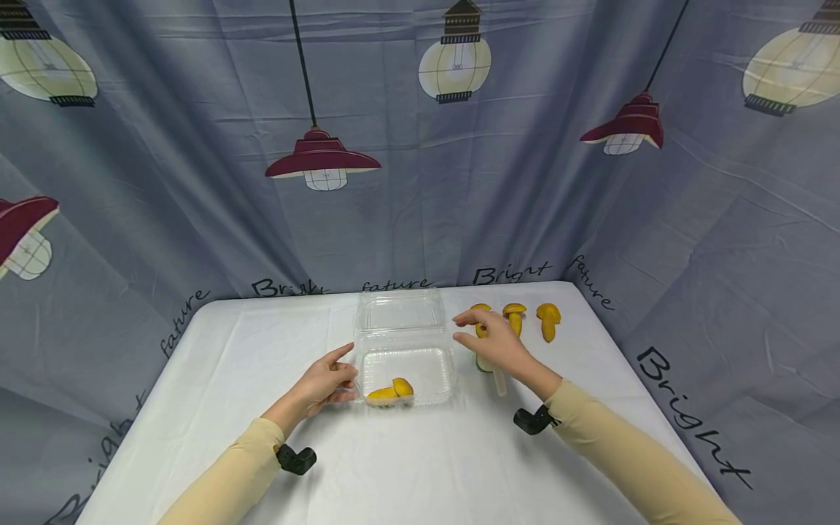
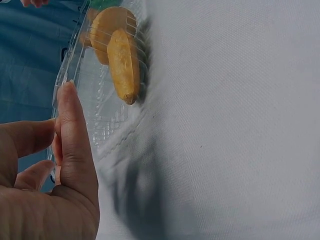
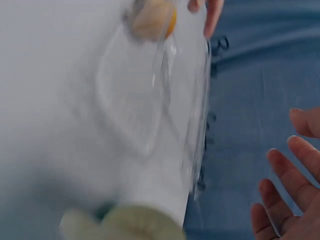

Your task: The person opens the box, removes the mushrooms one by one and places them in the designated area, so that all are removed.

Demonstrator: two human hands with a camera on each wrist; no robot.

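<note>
A clear plastic clamshell box lies with its lid folded back, away from me. Inside, near the front wall, a yellow mushroom lies on its side; its stem shows through the plastic in the left wrist view. My left hand touches the box's left side with extended fingers. Over the table just right of the box is my right hand, thumb and fingers apart, holding nothing. It partly covers a pale green piece with a dark green part and a pale stick-like end.
Yellow mushrooms stand out at the back right: one is partly behind my right hand, another is beside it, and a third lies farther right. A white cloth covers the table. Lamp-print curtains hang behind it.
</note>
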